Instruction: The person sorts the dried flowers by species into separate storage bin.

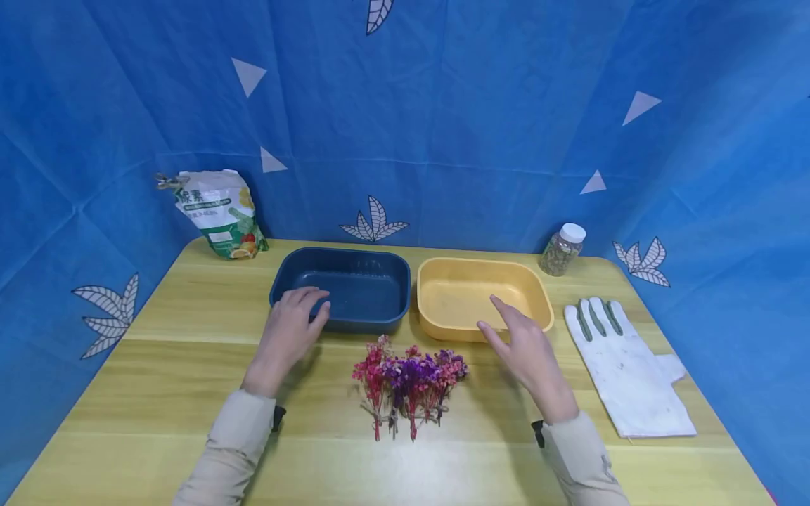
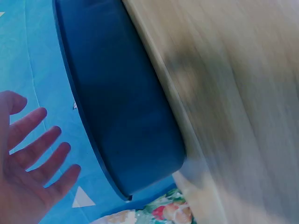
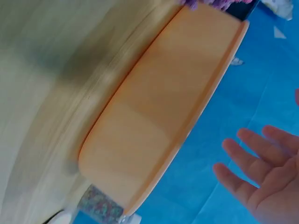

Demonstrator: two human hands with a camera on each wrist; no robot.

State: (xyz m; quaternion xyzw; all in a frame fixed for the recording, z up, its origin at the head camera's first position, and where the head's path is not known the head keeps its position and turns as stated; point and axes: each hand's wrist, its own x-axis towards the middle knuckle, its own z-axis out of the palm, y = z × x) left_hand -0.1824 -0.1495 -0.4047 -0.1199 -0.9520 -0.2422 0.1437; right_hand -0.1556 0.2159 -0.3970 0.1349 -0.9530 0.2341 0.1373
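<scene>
My left hand (image 1: 290,334) hovers by the near left corner of a dark blue plastic basin (image 1: 354,327), holding nothing. In the left wrist view its fingers (image 2: 49,163) are spread and loosely bent beside the basin's rim. Over the near right side of a yellow plastic basin (image 1: 452,333) is my right hand (image 1: 525,351), also holding nothing, its fingers extended. The right wrist view has that palm (image 3: 275,186) beyond the yellow rim. Between the hands, several small bunches of dried flowers (image 1: 411,379), pink, red and purple, lie in a row, stems toward me.
A white and green printed bag (image 1: 221,214), clipped at its top, stands at the back left. At the back right is a clear jar (image 1: 560,253) with a white lid. White gloves (image 1: 633,379) with green between the fingers lie at the right. Blue cloth (image 1: 405,126) hangs behind the table.
</scene>
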